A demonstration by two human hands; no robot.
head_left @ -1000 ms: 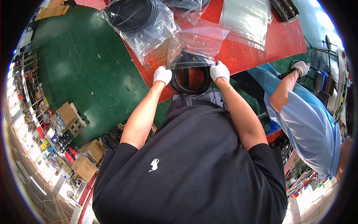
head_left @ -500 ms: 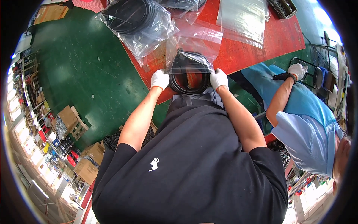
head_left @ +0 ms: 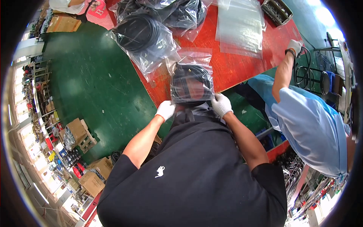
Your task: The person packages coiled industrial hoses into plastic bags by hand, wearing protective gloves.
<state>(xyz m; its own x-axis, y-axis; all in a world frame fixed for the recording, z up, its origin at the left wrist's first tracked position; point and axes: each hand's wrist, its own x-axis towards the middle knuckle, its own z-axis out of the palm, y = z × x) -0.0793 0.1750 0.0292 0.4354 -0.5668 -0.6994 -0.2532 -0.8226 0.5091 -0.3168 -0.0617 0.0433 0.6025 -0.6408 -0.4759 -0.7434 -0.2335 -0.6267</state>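
The clear plastic bag [head_left: 193, 60] is located at the near corner of the tabletop [head_left: 236, 70], directly in front of the person. A coil of black cable [head_left: 176, 85] is contained inside it. The coil forms a ring, and the red surface shows through its centre. The far end of the bag lies flat on the tabletop beyond the coil.

The left hand [head_left: 165, 110], in a white glove, is positioned at the near-left corner of the bag. Its fingers are curled closed on the edge of the film. The right hand [head_left: 221, 105], also gloved, is positioned at the near-right corner. Its thumb and fingers are pinched together on the film. The two hands are set apart, one on each side of the coil.

Adjacent items are arranged as follows. A bagged coil [head_left: 138, 33] lies beyond the bag to the left, with further bagged coils [head_left: 185, 17] behind it. A stack of flat clear bags [head_left: 240, 30] lies to the right of these. An oblong tray [head_left: 277, 12] of small parts stands at the far right of the tabletop.

At the right, a co-worker in light blue has a gloved hand [head_left: 294, 46] beside loops of black cable [head_left: 307, 72]; its grip cannot be determined.
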